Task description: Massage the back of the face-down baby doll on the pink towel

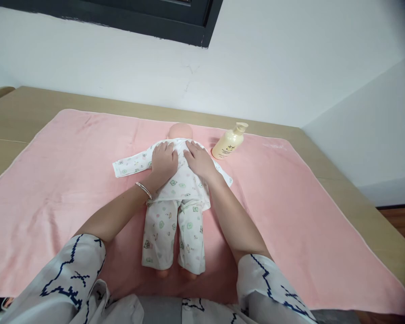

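A baby doll (180,131) lies on a pink blanket, its head toward the wall and its feet toward me. It wears a white printed top (177,185) and matching trousers (160,229). My left hand (164,159) rests flat on the left side of the top near the shoulder, fingers stretched out. On the other side of the upper body, my right hand (200,159) lies flat too, fingers spread. Both hands touch the cloth and hold nothing. The doll's face cannot be seen. My right arm partly covers the right sleeve.
A cream pump bottle (228,143) stands on the pink blanket (280,216), just right of the doll's head. The blanket covers most of a wooden table (344,193). Behind the table rises a white wall (256,67) with a dark frame (175,22).
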Demonstrator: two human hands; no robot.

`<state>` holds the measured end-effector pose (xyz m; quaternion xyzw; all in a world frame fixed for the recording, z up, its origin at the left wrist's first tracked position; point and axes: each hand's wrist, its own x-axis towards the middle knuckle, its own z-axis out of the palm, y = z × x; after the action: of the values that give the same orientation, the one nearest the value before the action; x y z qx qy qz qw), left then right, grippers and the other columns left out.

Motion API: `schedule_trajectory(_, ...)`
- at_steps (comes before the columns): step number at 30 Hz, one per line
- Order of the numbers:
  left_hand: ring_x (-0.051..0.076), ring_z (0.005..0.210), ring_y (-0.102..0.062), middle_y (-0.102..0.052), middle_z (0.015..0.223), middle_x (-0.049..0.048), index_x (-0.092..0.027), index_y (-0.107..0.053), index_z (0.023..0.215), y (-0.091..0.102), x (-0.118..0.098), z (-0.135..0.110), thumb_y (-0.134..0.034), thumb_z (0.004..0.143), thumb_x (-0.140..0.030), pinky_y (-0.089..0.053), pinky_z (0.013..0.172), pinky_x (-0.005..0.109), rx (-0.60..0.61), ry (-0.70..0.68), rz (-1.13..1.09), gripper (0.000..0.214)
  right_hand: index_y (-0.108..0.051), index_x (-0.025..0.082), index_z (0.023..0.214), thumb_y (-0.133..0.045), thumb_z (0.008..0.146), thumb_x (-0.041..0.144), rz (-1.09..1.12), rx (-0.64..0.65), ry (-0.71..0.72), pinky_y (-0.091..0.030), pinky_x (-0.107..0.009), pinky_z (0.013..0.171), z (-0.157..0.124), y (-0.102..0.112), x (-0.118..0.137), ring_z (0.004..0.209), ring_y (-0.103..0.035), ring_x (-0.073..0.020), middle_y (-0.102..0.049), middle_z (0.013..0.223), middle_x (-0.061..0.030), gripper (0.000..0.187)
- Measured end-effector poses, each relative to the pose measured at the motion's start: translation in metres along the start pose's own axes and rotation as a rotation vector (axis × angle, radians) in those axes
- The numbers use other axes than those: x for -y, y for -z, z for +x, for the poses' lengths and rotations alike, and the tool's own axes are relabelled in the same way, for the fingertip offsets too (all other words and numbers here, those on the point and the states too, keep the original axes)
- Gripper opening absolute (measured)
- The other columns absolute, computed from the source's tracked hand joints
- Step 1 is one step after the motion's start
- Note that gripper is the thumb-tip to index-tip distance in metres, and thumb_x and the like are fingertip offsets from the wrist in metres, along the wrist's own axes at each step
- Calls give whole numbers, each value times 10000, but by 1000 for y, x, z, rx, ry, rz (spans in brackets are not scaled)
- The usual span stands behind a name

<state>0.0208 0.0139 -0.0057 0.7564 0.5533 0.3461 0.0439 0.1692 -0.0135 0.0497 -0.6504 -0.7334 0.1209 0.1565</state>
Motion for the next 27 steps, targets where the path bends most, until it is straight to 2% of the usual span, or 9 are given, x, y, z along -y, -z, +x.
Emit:
schedule_trajectory(3,328,1249,-573,-653,1296,189,-97,-651,1284,2,1,-1,-392,986,-263,-425,1132,503,-33,28,-37,428,-490,107,1476,-337,1015,336,54,-131,-33,-330,-541,1203,-2,1,-1,1479,-400,-338,-451,1573,-195,537)
schedule_trajectory(6,315,1159,-573,-632,1206,175,-116,-662,1267,6,-1,-3,-416,992,-303,-465,1058,474,-83,75,-58,413,-463,88,1494,-368,990,287,47,-281,10,-299,-517,1231,-9,-4,12,1511,-353,-310,-390,1612,-195,551)
schedule_trajectory(9,311,1202,-528,-577,1265,173,-133,-637,1296,10,-4,-6,-407,1008,-324,-443,1074,461,-104,134,-72,415,-482,115,1491,-363,996,265,8,-220,80,-211,-522,1270,-12,-15,25,1541,-294,-282,-368,1634,-153,530)
schedule_trajectory(12,315,1255,-498,-546,1335,180,-136,-611,1322,10,-4,-7,-391,1017,-333,-417,1104,462,-96,176,-95,424,-536,139,1455,-353,995,238,4,-136,74,-198,-557,1267,-14,-22,32,1542,-293,-294,-407,1616,-132,505)
schedule_trajectory(16,312,1272,-491,-553,1343,187,-116,-603,1320,8,-2,-7,-376,1024,-336,-398,1126,455,-104,146,-102,434,-547,134,1443,-382,972,236,66,-232,92,-205,-492,1283,-16,-20,32,1538,-311,-252,-388,1628,-119,509)
schedule_trajectory(18,309,1270,-498,-560,1338,186,-111,-604,1317,7,-1,-7,-379,1023,-336,-398,1130,447,-112,135,-95,434,-531,127,1455,-365,980,241,42,-278,87,-185,-497,1286,-16,-19,31,1543,-296,-253,-373,1636,-118,516)
schedule_trajectory(23,313,1250,-525,-588,1321,188,-102,-619,1299,7,0,-7,-392,1010,-341,-404,1134,458,-113,133,-101,438,-551,115,1434,-383,988,244,-1,-131,63,-207,-591,1251,-15,-16,30,1543,-275,-345,-410,1606,-170,493)
schedule_trajectory(25,311,1286,-517,-589,1340,197,-90,-610,1304,6,1,-6,-367,1012,-339,-391,1155,468,-108,117,-125,454,-531,118,1449,-412,990,269,-19,-153,85,-179,-617,1250,-16,-13,32,1566,-195,-365,-347,1640,-176,498)
schedule_trajectory(27,306,1359,-486,-585,1385,203,-81,-584,1323,4,3,-5,-321,1019,-330,-350,1199,485,-96,91,-158,473,-505,125,1471,-403,999,273,-46,-206,104,-137,-608,1262,-15,-13,33,1585,-124,-345,-280,1672,-157,505)
